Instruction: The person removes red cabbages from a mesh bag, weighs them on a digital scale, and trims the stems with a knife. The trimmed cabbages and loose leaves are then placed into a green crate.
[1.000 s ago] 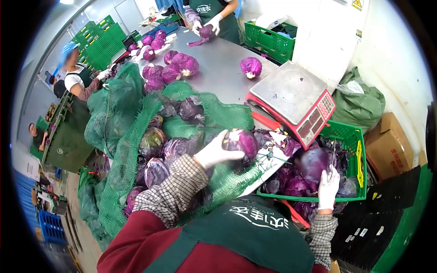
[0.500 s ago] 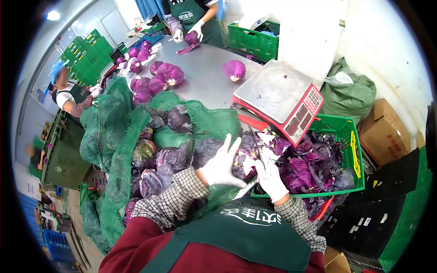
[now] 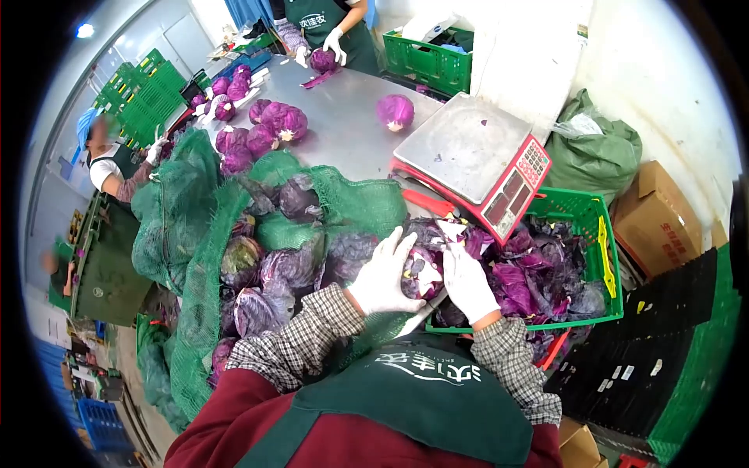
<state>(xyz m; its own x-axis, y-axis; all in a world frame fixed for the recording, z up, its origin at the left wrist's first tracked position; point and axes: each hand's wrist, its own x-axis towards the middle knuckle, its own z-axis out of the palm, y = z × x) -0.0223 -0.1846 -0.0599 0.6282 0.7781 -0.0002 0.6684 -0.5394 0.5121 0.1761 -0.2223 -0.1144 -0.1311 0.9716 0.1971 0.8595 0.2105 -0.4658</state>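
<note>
My left hand (image 3: 386, 274), in a white glove, cups the left side of a red cabbage (image 3: 422, 274) whose pale cut stem end faces up. Close against the cabbage's right side is my right hand (image 3: 470, 287), also gloved, with its fingers closed. The knife seen in that hand half a second ago is mostly hidden now. Several dark, untrimmed red cabbages (image 3: 292, 269) lie left of my hands in an open green mesh sack (image 3: 207, 312). To the right, a green crate (image 3: 612, 257) holds loose purple leaves (image 3: 519, 292).
A red-framed scale (image 3: 466, 152) stands beyond the crate. Trimmed cabbages (image 3: 282, 121) sit on the metal table (image 3: 343, 117), one of them (image 3: 395, 113) near the scale. Across the table a co-worker (image 3: 324, 31) handles a cabbage; another person (image 3: 113, 160) stands at the left.
My left hand has closed in on the cabbage from an open, spread pose. My right hand has tipped more upright, and the knife blade has passed out of clear sight. The view has shifted slightly.
</note>
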